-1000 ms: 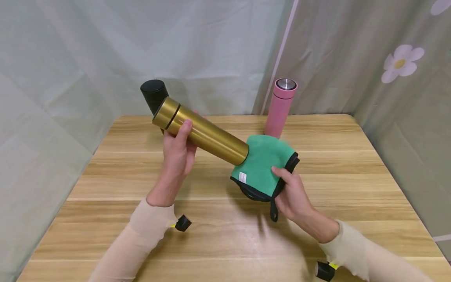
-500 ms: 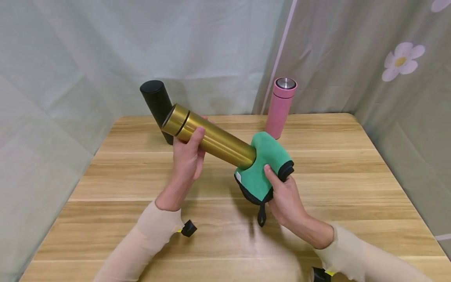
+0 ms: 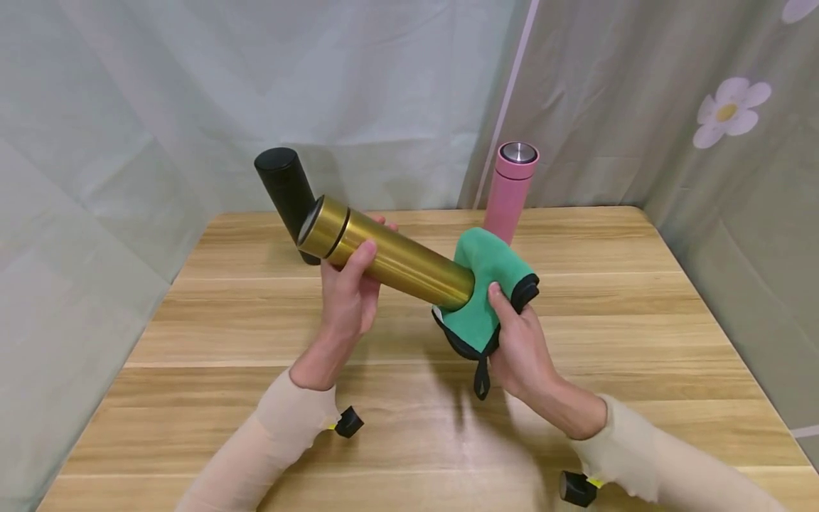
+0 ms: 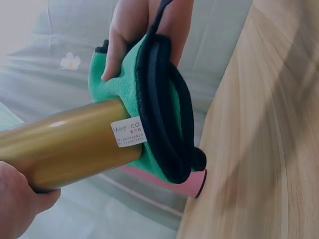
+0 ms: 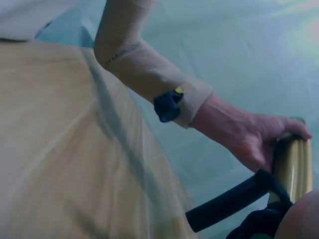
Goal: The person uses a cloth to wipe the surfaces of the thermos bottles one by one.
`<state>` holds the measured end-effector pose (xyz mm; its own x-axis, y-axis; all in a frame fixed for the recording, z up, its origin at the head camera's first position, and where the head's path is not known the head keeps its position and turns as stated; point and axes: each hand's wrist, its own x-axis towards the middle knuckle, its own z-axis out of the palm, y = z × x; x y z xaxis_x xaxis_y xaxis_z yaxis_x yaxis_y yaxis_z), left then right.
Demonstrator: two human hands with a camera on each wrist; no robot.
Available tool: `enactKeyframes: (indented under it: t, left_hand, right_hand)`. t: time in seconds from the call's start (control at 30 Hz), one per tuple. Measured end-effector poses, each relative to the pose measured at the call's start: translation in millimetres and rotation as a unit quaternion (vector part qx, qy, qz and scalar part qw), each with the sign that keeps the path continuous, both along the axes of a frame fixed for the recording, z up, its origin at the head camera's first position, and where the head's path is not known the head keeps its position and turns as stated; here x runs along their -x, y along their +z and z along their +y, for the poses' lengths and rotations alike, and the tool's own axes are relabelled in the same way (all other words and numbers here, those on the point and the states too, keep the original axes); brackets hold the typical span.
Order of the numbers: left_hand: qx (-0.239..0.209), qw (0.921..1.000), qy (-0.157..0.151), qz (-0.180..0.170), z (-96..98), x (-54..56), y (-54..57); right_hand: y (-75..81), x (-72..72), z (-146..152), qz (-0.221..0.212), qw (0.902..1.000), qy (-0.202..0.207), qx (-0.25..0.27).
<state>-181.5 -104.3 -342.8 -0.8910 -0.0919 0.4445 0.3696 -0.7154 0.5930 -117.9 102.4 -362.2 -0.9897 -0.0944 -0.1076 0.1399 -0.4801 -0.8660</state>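
Tilted above the table, a gold thermos bottle (image 3: 403, 263) is gripped near its capped end by my left hand (image 3: 345, 291). The cap end points up and left. My right hand (image 3: 525, 348) holds a folded green cloth (image 3: 480, 299) with black edging, thumb on top, and the cloth is pressed against the bottle's base. A black loop hangs from the cloth's lower corner. In the left wrist view a white label (image 4: 128, 132) on the cloth lies beside the gold bottle (image 4: 75, 144). The right hand's curled fingers are partly hidden under the cloth.
A black bottle (image 3: 284, 188) stands at the back left, partly behind the gold one. At the back right is a pink bottle (image 3: 508, 192) with a silver-topped lid. Both are on the wooden table (image 3: 192, 320), with curtains (image 3: 384, 85) behind.
The gold bottle and left hand have moved right and slightly down. The cloth has bent more around the bottle's base, and the right hand has shifted slightly left, then up.
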Motion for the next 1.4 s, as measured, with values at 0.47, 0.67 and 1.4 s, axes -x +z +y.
enactKeyframes:
  t: [0.47,0.67,1.4]
  left_hand:
    - [-0.053,0.9979,0.037,0.001,5.5,-7.0,5.0]
    - [-0.056,0.9962,0.066,-0.012,4.9,-4.1,7.9]
    - [-0.09,0.9862,0.137,-0.02,2.0,10.8,-0.6]
  right_hand:
    - [-9.3,28.8,4,-0.048,0.9933,0.09,0.056]
    - [-18.3,20.8,-2,-0.047,0.9879,0.112,0.096]
    - [-18.3,-12.8,-12,-0.009,0.992,0.09,0.088]
